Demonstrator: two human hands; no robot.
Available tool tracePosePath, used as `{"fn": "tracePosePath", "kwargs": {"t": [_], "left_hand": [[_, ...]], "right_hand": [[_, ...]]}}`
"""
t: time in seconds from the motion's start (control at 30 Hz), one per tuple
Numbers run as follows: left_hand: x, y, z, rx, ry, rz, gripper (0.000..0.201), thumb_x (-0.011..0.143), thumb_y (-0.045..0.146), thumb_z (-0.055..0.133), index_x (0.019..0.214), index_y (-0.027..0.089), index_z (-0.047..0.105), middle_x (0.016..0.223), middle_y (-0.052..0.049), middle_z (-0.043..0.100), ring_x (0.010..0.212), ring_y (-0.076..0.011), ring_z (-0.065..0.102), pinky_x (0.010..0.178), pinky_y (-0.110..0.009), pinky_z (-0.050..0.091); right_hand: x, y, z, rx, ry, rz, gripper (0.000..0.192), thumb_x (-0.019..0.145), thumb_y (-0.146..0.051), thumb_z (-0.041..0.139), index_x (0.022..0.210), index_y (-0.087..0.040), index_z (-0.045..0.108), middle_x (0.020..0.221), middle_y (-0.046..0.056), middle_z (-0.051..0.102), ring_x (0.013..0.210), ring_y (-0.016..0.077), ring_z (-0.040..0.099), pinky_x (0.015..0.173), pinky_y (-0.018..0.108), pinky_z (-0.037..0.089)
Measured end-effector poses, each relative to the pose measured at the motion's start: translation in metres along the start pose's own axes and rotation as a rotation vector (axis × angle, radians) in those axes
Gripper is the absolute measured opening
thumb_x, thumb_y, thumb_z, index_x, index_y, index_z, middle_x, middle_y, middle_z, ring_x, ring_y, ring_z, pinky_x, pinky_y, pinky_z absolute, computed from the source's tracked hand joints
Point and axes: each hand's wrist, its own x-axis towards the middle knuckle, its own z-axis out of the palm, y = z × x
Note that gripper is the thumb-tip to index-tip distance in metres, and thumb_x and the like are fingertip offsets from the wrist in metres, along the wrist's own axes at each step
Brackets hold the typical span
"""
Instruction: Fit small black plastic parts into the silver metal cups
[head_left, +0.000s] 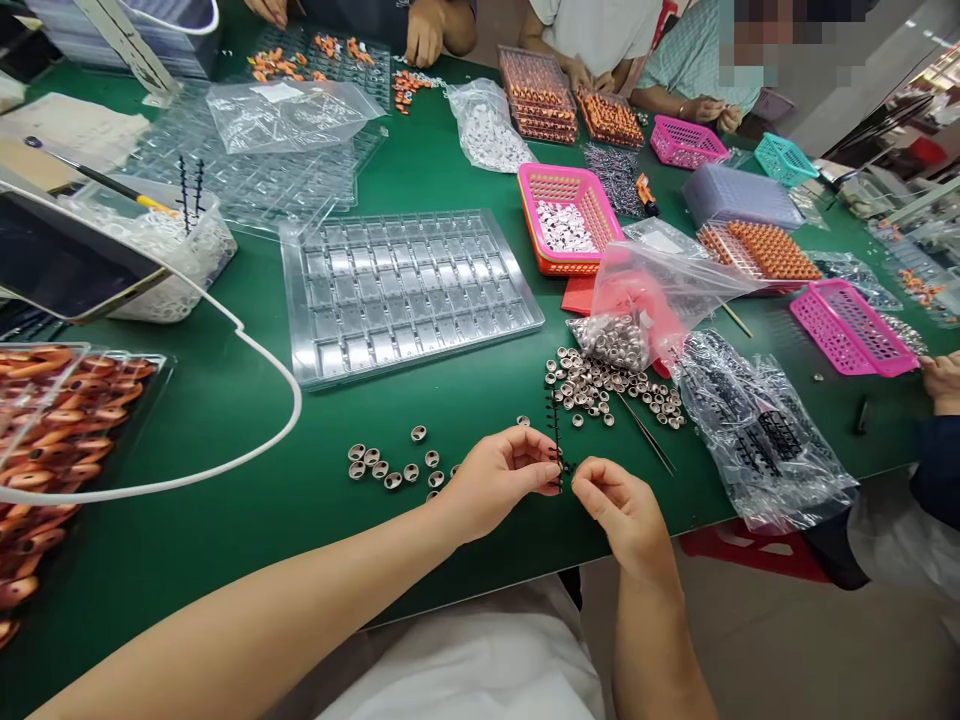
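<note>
My left hand [496,480] pinches a thin black comb-like strip [556,430] that stands upright near the table's front edge. My right hand [619,508] is right beside it, fingertips closed at the strip's lower end on something tiny and dark. A loose group of small metal rings [390,468] lies on the green mat just left of my left hand. More rings [600,390] are spread beyond my hands, spilling from a clear bag [645,300].
A clear compartment tray [405,290] lies ahead at centre. Pink baskets [570,215] [851,325], a bag of black strips [757,430], tweezers [646,432] and trays of orange parts [45,440] surround it. Other people's hands [424,35] [943,380] work at the far side and right edge.
</note>
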Motion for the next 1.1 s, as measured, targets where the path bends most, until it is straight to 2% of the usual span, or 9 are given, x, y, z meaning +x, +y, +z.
{"fn": "tracePosePath", "kwargs": {"t": [0.1, 0.23, 0.43, 0.63, 0.73, 0.8, 0.93, 1.0, 1.1], "left_hand": [[0.0, 0.001, -0.001, 0.052, 0.05, 0.029, 0.03, 0.066, 0.03, 0.08, 0.083, 0.014, 0.061, 0.078, 0.001, 0.06, 0.073, -0.0131, 0.061, 0.073, -0.032, 0.055], [-0.001, 0.001, -0.001, 0.149, 0.077, 0.043, 0.023, 0.071, 0.027, 0.073, 0.085, 0.015, 0.059, 0.079, 0.0, 0.06, 0.072, -0.0135, 0.063, 0.071, -0.03, 0.054], [-0.001, -0.003, -0.002, 0.311, 0.094, 0.072, 0.017, 0.076, 0.026, 0.066, 0.089, 0.016, 0.06, 0.082, -0.002, 0.062, 0.073, -0.0154, 0.062, 0.067, -0.029, 0.053], [-0.002, -0.001, -0.004, 0.504, 0.108, 0.169, 0.016, 0.08, 0.024, 0.058, 0.093, 0.017, 0.063, 0.087, -0.004, 0.065, 0.082, -0.0172, 0.061, 0.076, -0.029, 0.049], [-0.005, 0.005, -0.004, 0.616, 0.099, 0.188, 0.017, 0.083, 0.024, 0.054, 0.094, 0.017, 0.064, 0.086, -0.003, 0.065, 0.079, -0.0167, 0.06, 0.073, -0.028, 0.047], [-0.006, 0.01, -0.003, 0.708, 0.097, 0.191, 0.017, 0.084, 0.024, 0.051, 0.093, 0.017, 0.064, 0.082, -0.002, 0.065, 0.073, -0.0154, 0.058, 0.069, -0.027, 0.045], [-0.009, 0.018, -0.002, 0.875, 0.071, 0.185, 0.019, 0.084, 0.024, 0.049, 0.089, 0.017, 0.065, 0.075, -0.001, 0.065, 0.064, -0.0142, 0.053, 0.061, -0.025, 0.041], [-0.011, 0.02, -0.001, 0.918, 0.053, 0.176, 0.019, 0.083, 0.023, 0.048, 0.088, 0.018, 0.066, 0.075, -0.001, 0.065, 0.064, -0.014, 0.053, 0.059, -0.025, 0.04], [-0.013, 0.024, -0.001, 0.964, 0.03, 0.174, 0.019, 0.081, 0.021, 0.048, 0.085, 0.018, 0.066, 0.074, -0.001, 0.063, 0.063, -0.0137, 0.052, 0.058, -0.024, 0.039]], "right_hand": [[0.002, -0.001, -0.002, -0.284, 0.117, -0.094, 0.019, 0.092, -0.034, 0.055, 0.08, -0.02, 0.06, 0.074, 0.0, 0.053, 0.061, 0.0136, 0.046, 0.055, 0.025, 0.037], [0.006, 0.005, -0.003, -0.569, 0.129, -0.227, 0.016, 0.093, -0.027, 0.052, 0.082, -0.02, 0.06, 0.076, 0.001, 0.056, 0.062, 0.0139, 0.049, 0.06, 0.027, 0.039], [0.007, 0.011, -0.003, -0.662, 0.126, -0.259, 0.015, 0.094, -0.027, 0.053, 0.082, -0.021, 0.06, 0.078, 0.001, 0.058, 0.065, 0.0146, 0.052, 0.062, 0.027, 0.039], [0.004, 0.007, -0.006, -0.618, 0.108, -0.255, 0.015, 0.095, -0.024, 0.048, 0.09, -0.02, 0.062, 0.083, 0.003, 0.059, 0.069, 0.0155, 0.054, 0.064, 0.028, 0.041], [0.003, 0.006, -0.009, -0.529, 0.125, -0.249, 0.017, 0.095, -0.023, 0.046, 0.097, -0.021, 0.063, 0.09, 0.004, 0.061, 0.077, 0.0165, 0.057, 0.067, 0.028, 0.044], [0.002, 0.004, -0.011, -0.454, 0.178, -0.224, 0.018, 0.095, -0.025, 0.047, 0.1, -0.021, 0.064, 0.095, 0.005, 0.063, 0.081, 0.017, 0.059, 0.069, 0.027, 0.045], [0.001, -0.001, -0.017, -0.217, 0.343, -0.147, 0.023, 0.095, -0.033, 0.051, 0.113, -0.024, 0.061, 0.094, 0.003, 0.065, 0.073, 0.0142, 0.059, 0.068, 0.026, 0.048], [0.002, -0.005, -0.021, -0.12, 0.324, -0.145, 0.026, 0.094, -0.034, 0.054, 0.117, -0.025, 0.06, 0.094, 0.002, 0.064, 0.073, 0.0133, 0.059, 0.069, 0.026, 0.048], [0.002, -0.012, -0.027, -0.113, 0.206, -0.133, 0.019, 0.092, -0.034, 0.057, 0.106, -0.024, 0.065, 0.086, 0.001, 0.061, 0.07, 0.0127, 0.056, 0.064, 0.023, 0.045]]}}
